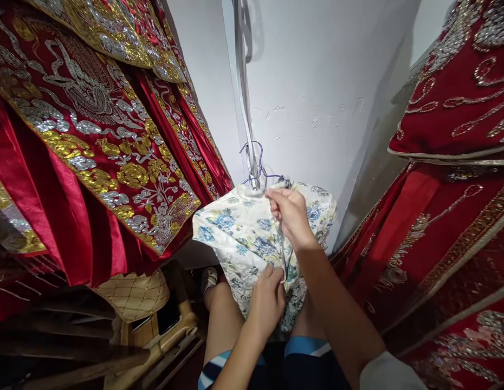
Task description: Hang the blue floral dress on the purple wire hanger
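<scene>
A white short-sleeved garment (236, 249) with blue and yellow flowers hangs in front of me on a thin purple hanger (260, 162). My right hand (290, 214) is closed in a pinch at the front of its collar. Lower down, my left hand (268, 295) grips the cloth beside the front opening, with its fingers curled and partly hidden. Between the two hands the opening edge runs down, slightly parted. Below my left hand, the garment's lower part drops between my knees.
Red robes with gold and silver embroidery (134, 173) hang on the left, and beaded red garments (451, 216) on the right. A white strap (241, 81) runs down the pale wall (317, 70). At lower left stand a wooden chair (174, 327) and a quilted gold cushion (134, 295).
</scene>
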Demonstrator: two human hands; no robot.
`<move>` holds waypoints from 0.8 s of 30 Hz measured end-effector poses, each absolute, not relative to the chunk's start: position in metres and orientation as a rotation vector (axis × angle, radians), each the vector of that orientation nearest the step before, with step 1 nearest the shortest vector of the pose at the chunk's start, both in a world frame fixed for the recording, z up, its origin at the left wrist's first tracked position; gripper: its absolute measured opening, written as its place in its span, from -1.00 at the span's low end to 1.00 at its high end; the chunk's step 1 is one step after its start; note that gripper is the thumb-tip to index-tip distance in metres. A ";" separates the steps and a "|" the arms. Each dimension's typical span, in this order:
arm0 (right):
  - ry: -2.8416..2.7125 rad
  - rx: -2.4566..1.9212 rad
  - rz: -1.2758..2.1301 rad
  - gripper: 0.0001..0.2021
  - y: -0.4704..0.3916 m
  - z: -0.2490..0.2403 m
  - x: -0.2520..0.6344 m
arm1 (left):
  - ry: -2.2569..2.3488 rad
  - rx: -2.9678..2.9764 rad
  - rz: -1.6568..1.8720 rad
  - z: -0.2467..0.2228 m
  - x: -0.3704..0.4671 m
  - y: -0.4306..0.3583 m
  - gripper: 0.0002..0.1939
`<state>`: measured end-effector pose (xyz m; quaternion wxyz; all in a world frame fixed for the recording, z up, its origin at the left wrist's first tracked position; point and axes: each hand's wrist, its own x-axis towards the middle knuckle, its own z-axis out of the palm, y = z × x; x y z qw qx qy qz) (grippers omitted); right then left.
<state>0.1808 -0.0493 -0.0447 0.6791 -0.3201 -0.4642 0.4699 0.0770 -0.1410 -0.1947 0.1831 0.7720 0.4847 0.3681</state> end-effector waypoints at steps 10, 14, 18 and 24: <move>-1.228 -0.707 0.998 -0.75 -0.079 -0.049 0.194 | 1.073 2.099 1.535 -0.091 0.046 -0.092 -0.72; -1.224 -0.606 1.035 -0.75 -0.071 -0.049 0.193 | 1.070 2.348 1.655 -0.039 0.047 -0.072 -0.76; -1.166 -0.565 1.012 -0.76 -0.055 -0.064 0.184 | 1.197 2.611 1.631 -0.027 0.051 -0.065 -0.89; -1.146 -0.835 0.961 -0.77 -0.040 -0.115 0.178 | 1.214 1.934 2.113 -0.033 0.013 -0.050 -0.96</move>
